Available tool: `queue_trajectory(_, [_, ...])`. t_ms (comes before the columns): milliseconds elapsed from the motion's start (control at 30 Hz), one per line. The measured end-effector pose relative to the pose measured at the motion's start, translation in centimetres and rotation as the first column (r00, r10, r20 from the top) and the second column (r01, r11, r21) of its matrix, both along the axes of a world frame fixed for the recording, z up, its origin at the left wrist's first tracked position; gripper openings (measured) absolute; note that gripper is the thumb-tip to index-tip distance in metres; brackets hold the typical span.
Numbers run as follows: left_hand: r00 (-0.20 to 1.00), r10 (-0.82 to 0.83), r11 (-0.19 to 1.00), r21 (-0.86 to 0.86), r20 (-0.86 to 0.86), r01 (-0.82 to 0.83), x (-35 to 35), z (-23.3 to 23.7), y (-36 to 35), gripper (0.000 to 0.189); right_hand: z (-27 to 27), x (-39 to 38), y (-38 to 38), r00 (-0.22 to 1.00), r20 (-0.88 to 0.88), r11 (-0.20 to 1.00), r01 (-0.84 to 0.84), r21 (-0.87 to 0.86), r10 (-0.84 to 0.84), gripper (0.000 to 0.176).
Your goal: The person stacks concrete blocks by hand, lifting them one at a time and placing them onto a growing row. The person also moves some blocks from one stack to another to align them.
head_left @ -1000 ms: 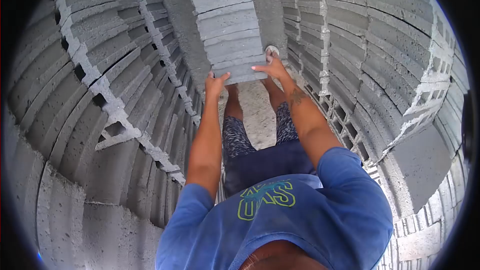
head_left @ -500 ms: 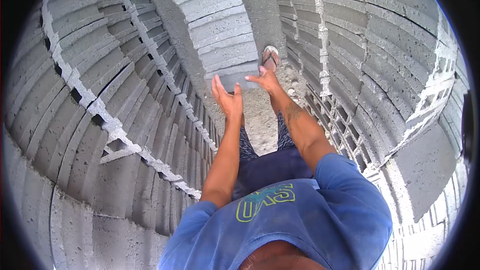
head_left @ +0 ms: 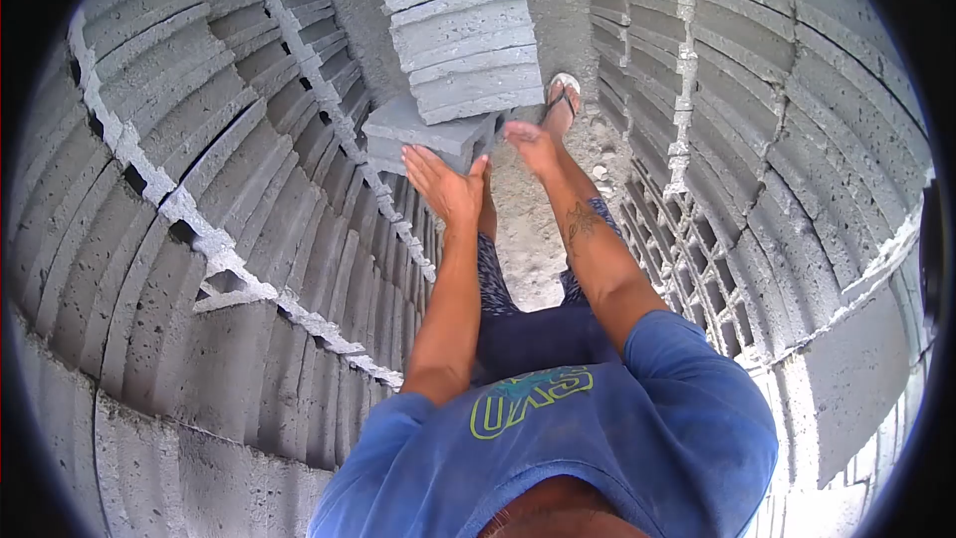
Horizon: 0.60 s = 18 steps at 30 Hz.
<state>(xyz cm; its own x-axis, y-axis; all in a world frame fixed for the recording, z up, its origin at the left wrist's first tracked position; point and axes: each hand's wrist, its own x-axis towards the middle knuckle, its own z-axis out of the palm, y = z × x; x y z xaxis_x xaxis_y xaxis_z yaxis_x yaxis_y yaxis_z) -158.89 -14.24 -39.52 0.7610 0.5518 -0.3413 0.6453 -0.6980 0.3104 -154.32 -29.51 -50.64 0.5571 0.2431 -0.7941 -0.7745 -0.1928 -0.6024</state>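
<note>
A grey concrete block (head_left: 418, 130) lies at an angle by the near end of the middle row of stacked blocks (head_left: 468, 35). My left hand (head_left: 448, 184) has its fingers stretched out, with the fingertips at the front face of this block. The thumb points up beside the block's near corner. To the right, my right hand (head_left: 533, 147) is open, its fingers spread near the block's right end, and nothing is held in it.
Tall walls of stacked concrete blocks rise on the left (head_left: 209, 239) and on the right (head_left: 737, 110). A sandalled foot (head_left: 563, 105) stands right of the middle row. Rubble-strewn ground (head_left: 523, 229) shows between my legs.
The block at the near end of the row has turned and shifted left. My left hand has moved slightly left against it, and my right hand slightly right in the view.
</note>
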Motion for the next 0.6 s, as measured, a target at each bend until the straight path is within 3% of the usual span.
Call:
queue_trajectory(33, [1.000,0.001,1.000,0.009,-0.003,-0.001,0.1,-0.2,-0.1,0.112,-1.4,0.1,0.2,0.992,0.021,0.982,0.123,-0.145,-0.122,0.047])
queue_trajectory(67, [0.999,0.032,0.999,0.031,-0.004,-0.032,0.1,-0.4,-0.3,0.109,-3.0,0.5,0.0,0.992,0.018,0.983,0.124,-0.135,-0.122,0.047])
queue_trajectory(133, [0.996,0.080,0.996,0.045,-0.030,-0.079,-0.1,-0.6,-0.1,0.103,-3.1,2.6,0.3,0.955,0.149,0.833,-0.139,-0.535,0.256,0.060])
queue_trajectory(167, [0.997,0.073,0.996,0.057,-0.035,-0.071,0.0,-0.7,0.3,0.103,-4.7,2.4,0.5,0.958,0.147,0.841,-0.136,-0.524,0.247,0.060])
queue_trajectory(233, [0.983,0.161,0.986,0.054,-0.091,-0.157,0.0,-1.2,1.3,0.104,-11.1,0.3,0.5,0.845,0.428,0.881,-0.100,-0.462,0.320,0.071])
queue_trajectory(267, [0.976,0.188,0.980,0.091,-0.113,-0.178,0.2,-1.4,1.9,0.103,-12.8,0.2,0.6,0.812,0.470,0.886,-0.119,-0.447,0.346,0.071])
queue_trajectory(467, [0.964,0.244,0.965,0.125,-0.102,-0.231,-0.3,-1.7,4.8,0.094,-14.9,1.4,2.2,0.710,0.437,0.832,-0.438,-0.340,0.552,0.074])
queue_trajectory(600, [0.955,0.283,0.957,0.092,-0.088,-0.275,-1.7,-2.1,6.0,0.090,-14.8,0.8,4.9,0.644,0.420,0.762,-0.456,-0.460,0.639,0.075])
